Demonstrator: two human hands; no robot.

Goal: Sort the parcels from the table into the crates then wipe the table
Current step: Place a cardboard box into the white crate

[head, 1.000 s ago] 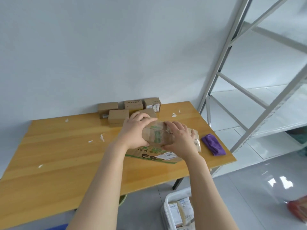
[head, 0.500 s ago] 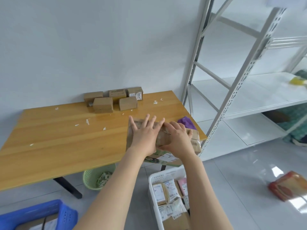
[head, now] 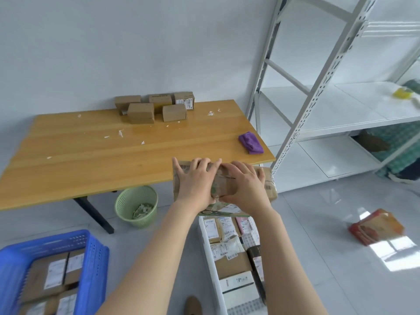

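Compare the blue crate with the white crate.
The blue crate sits at the left; the white crate lies below the held parcel. The blue crate holds brown boxes; the white crate adds pale bags and a pink packet. Both stand on the floor, holding labelled parcels.

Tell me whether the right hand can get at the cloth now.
Probably not yet: the right hand grips the parcel together with the left hand. Otherwise the way looks free; the cloth lies uncovered on the table edge just beyond.
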